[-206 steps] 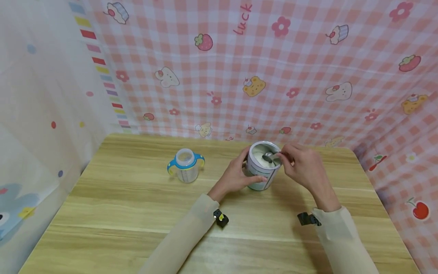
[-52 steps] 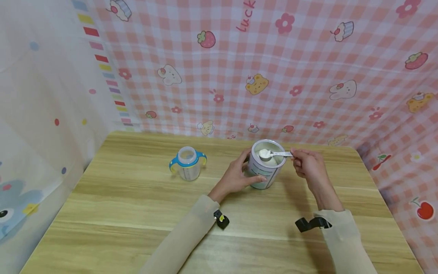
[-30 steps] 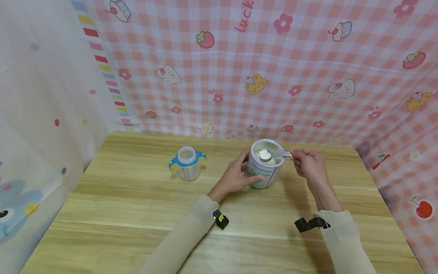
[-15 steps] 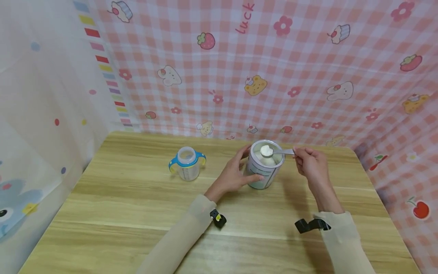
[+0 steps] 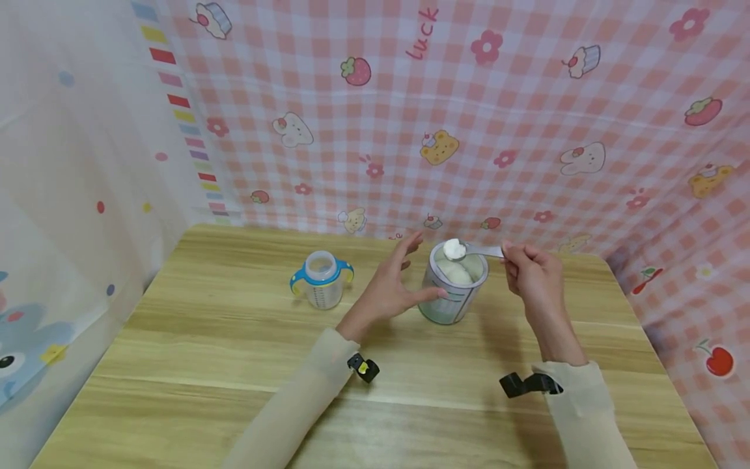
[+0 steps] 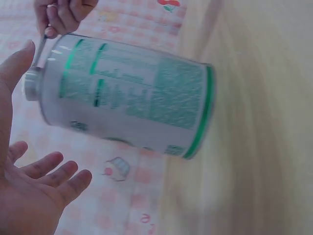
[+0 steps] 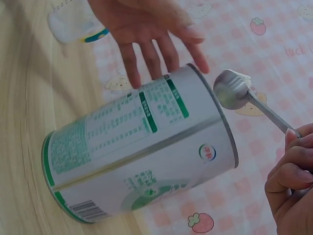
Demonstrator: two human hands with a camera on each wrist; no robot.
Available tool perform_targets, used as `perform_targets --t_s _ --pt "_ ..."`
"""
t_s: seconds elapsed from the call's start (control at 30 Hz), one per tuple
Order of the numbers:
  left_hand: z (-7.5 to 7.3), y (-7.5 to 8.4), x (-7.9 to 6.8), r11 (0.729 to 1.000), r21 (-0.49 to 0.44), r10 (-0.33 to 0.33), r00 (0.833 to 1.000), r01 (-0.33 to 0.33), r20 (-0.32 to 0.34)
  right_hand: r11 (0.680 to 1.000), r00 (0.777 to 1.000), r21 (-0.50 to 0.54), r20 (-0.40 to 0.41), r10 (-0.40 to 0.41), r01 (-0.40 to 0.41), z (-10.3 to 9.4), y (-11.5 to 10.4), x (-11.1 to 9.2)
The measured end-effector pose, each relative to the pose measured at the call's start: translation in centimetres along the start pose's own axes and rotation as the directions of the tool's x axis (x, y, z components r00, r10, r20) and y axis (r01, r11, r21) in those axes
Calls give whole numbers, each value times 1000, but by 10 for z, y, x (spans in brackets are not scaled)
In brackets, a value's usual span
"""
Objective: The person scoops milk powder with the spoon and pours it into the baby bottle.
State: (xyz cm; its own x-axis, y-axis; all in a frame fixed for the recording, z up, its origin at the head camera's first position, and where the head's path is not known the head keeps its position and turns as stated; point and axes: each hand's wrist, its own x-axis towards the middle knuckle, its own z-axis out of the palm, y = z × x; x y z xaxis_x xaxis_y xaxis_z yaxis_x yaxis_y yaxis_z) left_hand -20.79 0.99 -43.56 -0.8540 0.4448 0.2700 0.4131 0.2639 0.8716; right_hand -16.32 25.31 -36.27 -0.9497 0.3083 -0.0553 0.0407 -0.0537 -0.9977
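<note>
A metal measuring spoon [image 7: 232, 93] heaped with white powder [image 5: 454, 248] is held level over the can's rim. My right hand [image 5: 534, 277] pinches the end of its handle between thumb and fingers. Below stands a lidless milk powder can [image 5: 450, 307], upright on the table, white with green print and pale powder inside. My left hand [image 5: 383, 291] is at the can's left side, fingers spread and straight. In the left wrist view a gap shows between those fingers [image 6: 58, 178] and the can. Nothing is in the left hand.
Left of the can stands a lidless baby bottle [image 5: 324, 294] with a blue collar and two blue-and-yellow handles. The wooden table [image 5: 234, 397] meets a pink checked cloth [image 5: 387, 117] at the back; a pale patterned cloth [image 5: 64, 169] hangs on the left.
The spoon went from inside the can, tilted in the powder, to above the rim with a heaped load. My left hand has let go of the can and moved left. The bottle stands unmoved.
</note>
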Motion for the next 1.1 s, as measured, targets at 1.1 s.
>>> perform_targets --t_s 1.1 --pt "-94 15 -36 985 74 165 969 -154 -184 995 996 -67 53 -65 69 60 -10 -11"
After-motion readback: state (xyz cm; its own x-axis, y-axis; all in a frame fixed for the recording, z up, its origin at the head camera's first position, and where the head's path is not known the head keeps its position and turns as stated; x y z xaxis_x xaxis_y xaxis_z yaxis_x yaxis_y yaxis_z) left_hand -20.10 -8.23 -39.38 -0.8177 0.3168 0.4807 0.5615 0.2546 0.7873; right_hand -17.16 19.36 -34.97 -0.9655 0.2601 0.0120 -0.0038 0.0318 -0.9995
